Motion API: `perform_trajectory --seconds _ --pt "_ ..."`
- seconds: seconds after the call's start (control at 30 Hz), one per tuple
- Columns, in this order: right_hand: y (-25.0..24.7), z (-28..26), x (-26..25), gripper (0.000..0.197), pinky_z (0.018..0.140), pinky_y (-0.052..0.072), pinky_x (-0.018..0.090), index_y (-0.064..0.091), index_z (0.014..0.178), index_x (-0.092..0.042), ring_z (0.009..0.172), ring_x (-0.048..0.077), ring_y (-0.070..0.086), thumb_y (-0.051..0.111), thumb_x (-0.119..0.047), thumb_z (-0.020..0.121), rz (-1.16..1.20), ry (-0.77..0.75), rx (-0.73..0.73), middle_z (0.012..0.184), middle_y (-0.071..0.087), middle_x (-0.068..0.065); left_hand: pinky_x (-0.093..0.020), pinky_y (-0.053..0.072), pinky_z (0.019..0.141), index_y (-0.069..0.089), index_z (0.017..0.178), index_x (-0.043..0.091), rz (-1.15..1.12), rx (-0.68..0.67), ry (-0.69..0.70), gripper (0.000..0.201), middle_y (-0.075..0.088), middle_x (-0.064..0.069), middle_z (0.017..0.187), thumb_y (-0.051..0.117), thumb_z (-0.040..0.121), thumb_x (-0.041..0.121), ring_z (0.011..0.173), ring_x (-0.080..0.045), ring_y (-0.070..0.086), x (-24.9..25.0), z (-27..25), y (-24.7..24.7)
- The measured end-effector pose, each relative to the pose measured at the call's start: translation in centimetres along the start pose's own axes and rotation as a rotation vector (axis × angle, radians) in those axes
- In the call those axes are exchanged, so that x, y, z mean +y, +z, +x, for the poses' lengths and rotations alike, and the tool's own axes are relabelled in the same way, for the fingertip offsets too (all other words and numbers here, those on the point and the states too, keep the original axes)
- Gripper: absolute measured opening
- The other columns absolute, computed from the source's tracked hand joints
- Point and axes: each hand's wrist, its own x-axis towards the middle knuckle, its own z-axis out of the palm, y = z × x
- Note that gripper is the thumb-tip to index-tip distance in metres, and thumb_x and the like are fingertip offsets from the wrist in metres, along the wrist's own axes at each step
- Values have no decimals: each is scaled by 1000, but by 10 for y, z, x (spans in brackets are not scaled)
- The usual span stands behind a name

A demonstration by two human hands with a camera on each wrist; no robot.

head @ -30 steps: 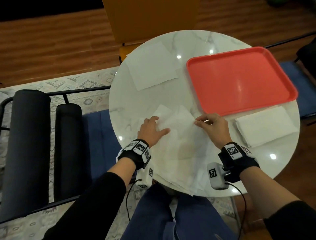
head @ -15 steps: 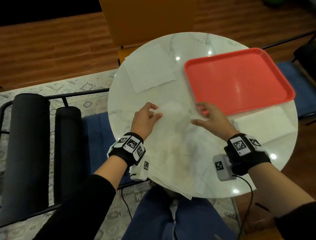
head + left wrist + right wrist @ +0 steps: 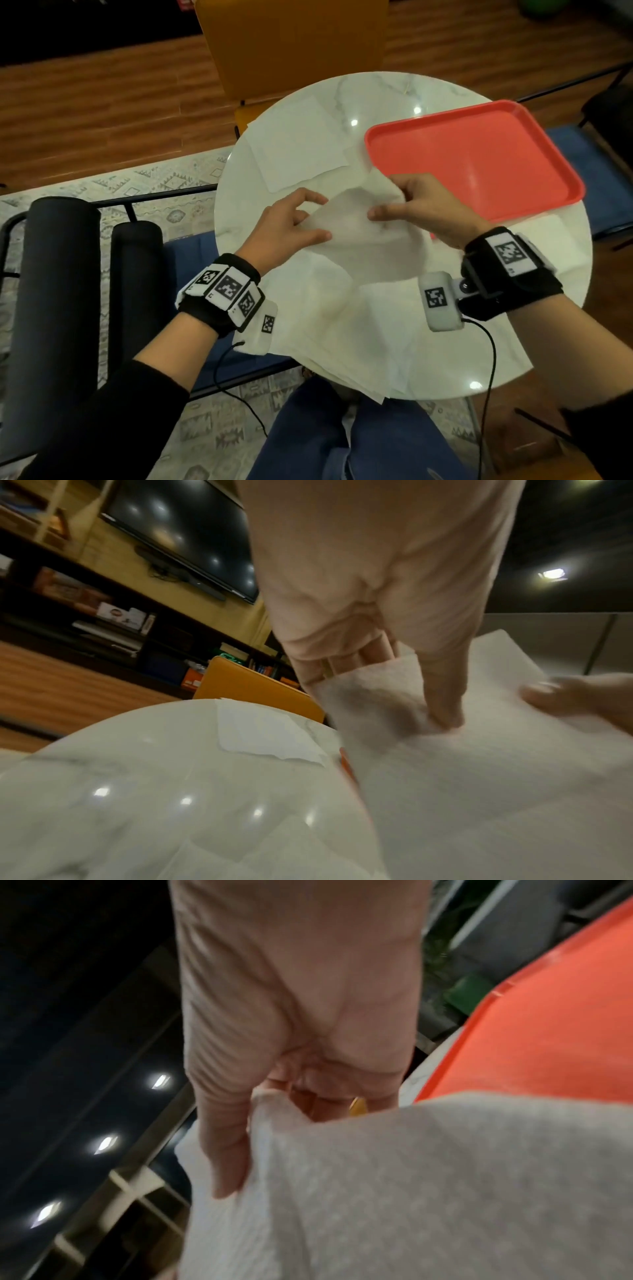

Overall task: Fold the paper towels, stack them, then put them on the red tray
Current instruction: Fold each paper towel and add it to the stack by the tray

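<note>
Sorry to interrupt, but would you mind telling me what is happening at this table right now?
A person is working on paper towels at a round marble table. Both the left hand and the right hand pinch one paper towel, lifted above a loose pile of towels at the near edge. The red tray holds nothing yet. A flat towel lies at the far left, and a folded towel sits near the tray.

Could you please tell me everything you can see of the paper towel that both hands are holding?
The paper towel is a thin white sheet with a fine embossed texture, lifted at its far edge above the pile of towels on the marble table. The left hand pinches one corner, the right hand the other. Its near part drapes down onto the pile.
</note>
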Motion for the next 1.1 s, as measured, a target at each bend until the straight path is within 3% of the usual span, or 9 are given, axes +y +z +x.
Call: perform_trajectory --seconds 0.2,0.3,0.4,0.57,0.67,0.73,0.83,0.9,1.1 --pt "-19 -28 22 41 70 57 24 64 111 -4 79 14 70 70 -13 72 414 132 12 94 73 3 -17 53 69 68 96 15 -180 -150 -132 23 73 -1 84 78 75 17 75 -7 67 -1 1 -16" --pt "-22 -26 47 32 76 54 31 66 107 -9 84 16 68 73 -13 76 267 232 76 96 74 2 -15 52 64 67 94 16 -142 -173 -182 21 70 1 82 77 76 13 68 -3 66 -8 13 -10" --pt "-14 -19 75 9 65 44 26 64 84 -14 71 14 60 72 -13 81 42 312 122 80 69 1 -22 50 70 69 90 13 10 -100 -194 16 67 0 80 77 76 14 68 -9 60 -33 29 6" --pt "1 -16 108 8 47 38 7 63 81 -8 60 10 53 71 -7 81 -150 321 238 68 61 0 0 34 57 73 90 15 136 21 -210 10 61 8 72 73 80 16 68 -7 50 -69 34 34" --pt "1 -22 127 14 68 46 24 66 74 -18 73 15 60 73 -7 77 -146 291 288 81 69 6 -5 39 66 74 87 19 87 58 -172 8 66 7 80 73 80 17 70 -3 54 -74 23 42" --pt "1 -31 134 11 73 46 32 65 71 -11 76 20 61 74 -7 75 -140 277 322 82 69 10 -15 44 73 75 85 23 62 78 -108 8 68 7 85 74 79 17 78 -7 57 -76 10 45" --pt "6 -47 140 5 72 50 15 70 81 -3 83 21 63 68 2 80 -101 258 321 87 70 9 -19 47 78 75 85 25 107 48 9 9 67 8 87 76 77 19 84 -8 58 -81 -11 50" --pt "8 -56 144 20 69 46 5 73 85 -7 88 20 64 59 6 85 -134 243 317 92 71 6 -23 48 80 75 85 27 185 -21 73 9 67 9 86 75 78 22 83 -8 58 -84 -23 55" --pt "6 -65 150 30 62 43 7 74 80 -16 86 24 63 55 6 82 -333 282 250 98 67 8 -38 39 93 71 96 35 512 -258 133 16 65 12 98 71 80 36 89 -8 52 -95 -41 66"
